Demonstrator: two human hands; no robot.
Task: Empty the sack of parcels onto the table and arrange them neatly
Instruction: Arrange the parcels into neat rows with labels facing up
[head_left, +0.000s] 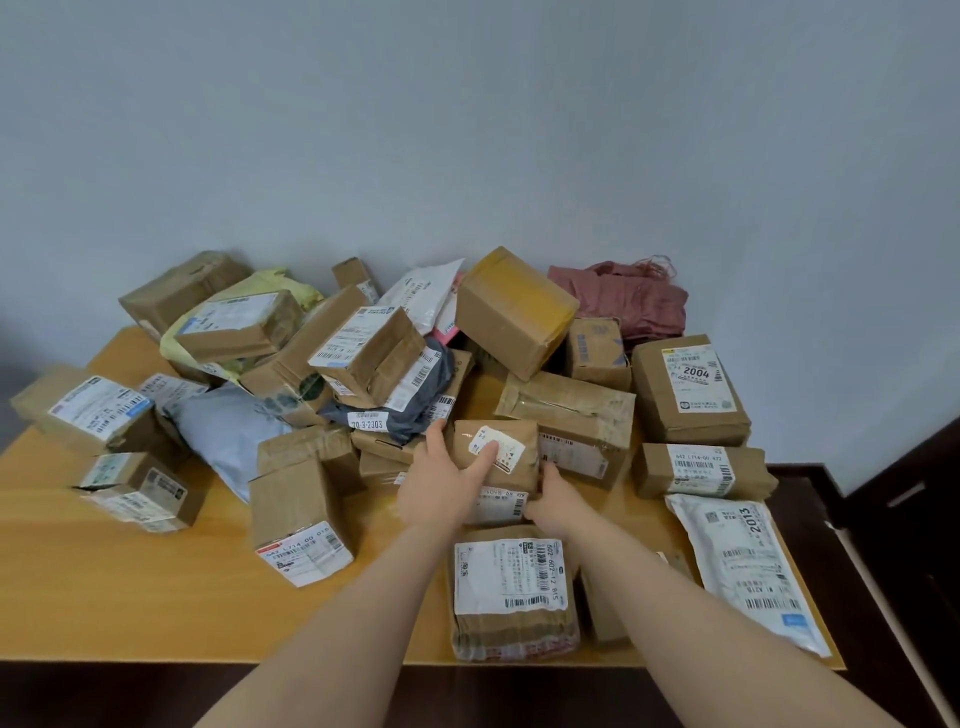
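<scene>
Right hand (554, 497) half behind parcel (511, 446)

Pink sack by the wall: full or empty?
Empty, apparently: the sack lies collapsed and crumpled, with parcels heaped on the table.

head cam | worn view, forward and down | near over table (156, 597) | wall (467, 130) fills upper half
</scene>
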